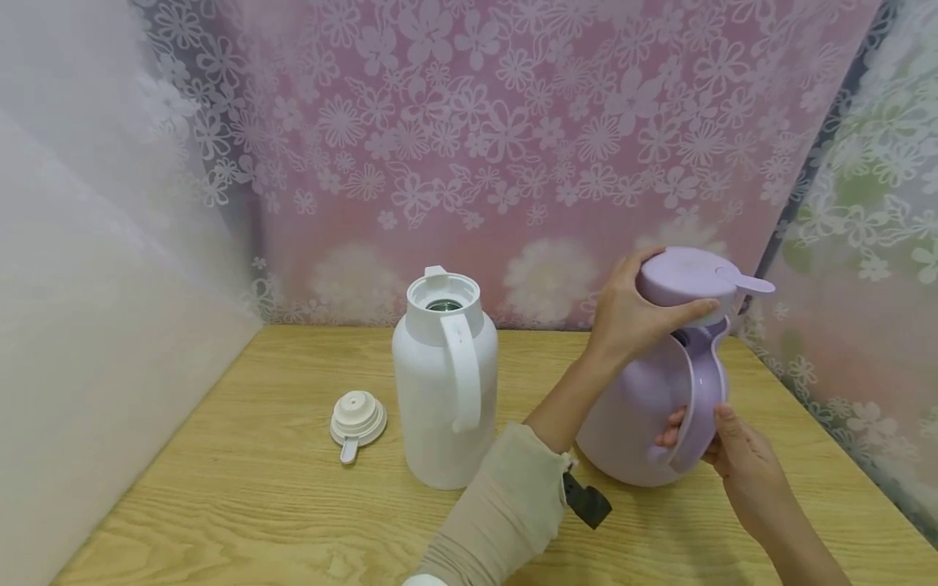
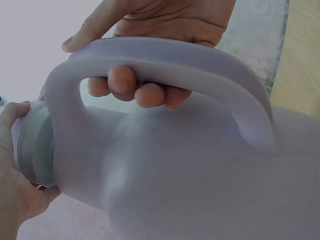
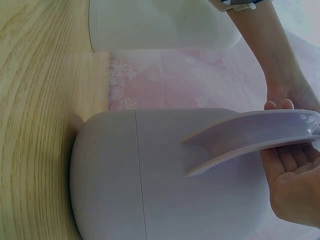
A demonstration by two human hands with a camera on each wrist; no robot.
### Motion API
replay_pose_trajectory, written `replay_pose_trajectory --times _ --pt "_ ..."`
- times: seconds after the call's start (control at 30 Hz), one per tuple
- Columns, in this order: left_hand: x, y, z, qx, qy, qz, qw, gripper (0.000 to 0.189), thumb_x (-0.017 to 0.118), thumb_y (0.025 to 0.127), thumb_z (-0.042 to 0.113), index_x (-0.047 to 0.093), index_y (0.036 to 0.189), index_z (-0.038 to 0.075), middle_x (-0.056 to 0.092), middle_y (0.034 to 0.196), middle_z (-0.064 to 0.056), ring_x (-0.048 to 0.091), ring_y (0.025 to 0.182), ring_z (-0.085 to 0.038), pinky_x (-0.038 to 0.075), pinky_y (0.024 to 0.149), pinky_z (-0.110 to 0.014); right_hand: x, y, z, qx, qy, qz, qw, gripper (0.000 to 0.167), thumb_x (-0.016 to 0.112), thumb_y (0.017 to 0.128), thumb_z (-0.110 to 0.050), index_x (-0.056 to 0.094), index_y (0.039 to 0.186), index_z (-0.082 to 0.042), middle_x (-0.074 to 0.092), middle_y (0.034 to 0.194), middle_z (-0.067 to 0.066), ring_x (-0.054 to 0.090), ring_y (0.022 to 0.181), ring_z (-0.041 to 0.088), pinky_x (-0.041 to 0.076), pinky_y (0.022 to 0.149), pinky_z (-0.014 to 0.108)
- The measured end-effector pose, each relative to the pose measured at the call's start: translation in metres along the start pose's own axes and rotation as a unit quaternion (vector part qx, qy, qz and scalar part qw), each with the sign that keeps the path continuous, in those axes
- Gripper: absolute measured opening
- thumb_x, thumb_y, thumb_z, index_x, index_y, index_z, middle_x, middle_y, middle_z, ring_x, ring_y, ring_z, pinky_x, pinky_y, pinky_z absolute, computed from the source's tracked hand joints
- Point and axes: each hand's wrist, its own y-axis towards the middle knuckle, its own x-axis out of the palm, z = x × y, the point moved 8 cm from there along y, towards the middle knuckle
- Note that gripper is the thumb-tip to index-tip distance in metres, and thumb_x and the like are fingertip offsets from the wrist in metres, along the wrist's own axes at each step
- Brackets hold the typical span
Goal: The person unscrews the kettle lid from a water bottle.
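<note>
A lilac thermos jug stands at the right of the table. My left hand holds its round lilac lid from the side, thumb across the near face. The lid sits tilted at the mouth, its tab pointing right; in the left wrist view a pale ring shows below it. My right hand grips the jug's handle, fingers through the loop and thumb along the outside. To the left, a white thermos jug stands upright with its mouth uncovered.
A cream stopper lid with a small tab lies on the wooden table, left of the white jug. A black strap end hangs from my left wrist. Flowered curtains enclose the back and right side, and a pale sheet the left.
</note>
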Motion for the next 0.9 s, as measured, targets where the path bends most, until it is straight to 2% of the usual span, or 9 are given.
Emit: replay_pose_trajectory --times 0.2,0.37,0.67,0.9 --pt "-0.012 0.001 0.007 0.019 -0.048 0.006 0.9987 0.071 0.084 0.066 0.027 0.049 0.128 0.016 0.048 0.114 0.007 0.05 0.09 -0.002 0.044 0.068 -0.014 0.001 0.002 -0.001 -0.006 0.007 -0.007 0.9999 0.051 0.009 0.102 -0.014 0.057 0.107 0.002 0.066 0.096 0.008 0.063 0.091 0.017 0.046 0.079 0.022" --pt "-0.023 -0.003 0.006 0.011 -0.054 0.009 0.9984 0.071 0.083 0.067 0.027 0.049 0.128 0.018 0.045 0.115 0.006 0.049 0.092 -0.004 0.044 0.07 -0.016 0.003 0.002 0.0 -0.011 0.011 -0.012 0.9998 0.051 0.008 0.102 -0.013 0.056 0.108 0.003 0.065 0.097 0.008 0.062 0.092 0.017 0.046 0.079 0.023" --pt "-0.038 -0.019 0.001 0.002 -0.086 0.014 0.9962 0.071 0.082 0.068 0.023 0.045 0.129 0.023 0.043 0.114 0.006 0.049 0.094 -0.006 0.045 0.073 -0.019 0.001 0.0 0.0 0.0 -0.013 0.003 0.9999 0.05 0.01 0.103 -0.014 0.057 0.107 0.002 0.066 0.096 0.006 0.062 0.092 0.015 0.047 0.078 0.022" --pt "-0.047 -0.029 -0.004 0.003 -0.13 -0.001 0.9916 0.072 0.08 0.071 0.019 0.041 0.13 0.025 0.046 0.12 0.008 0.052 0.096 -0.007 0.047 0.074 -0.021 -0.001 -0.001 0.0 0.002 -0.009 0.003 1.0 0.05 0.01 0.103 -0.013 0.057 0.108 0.003 0.066 0.096 0.006 0.062 0.092 0.015 0.046 0.078 0.022"
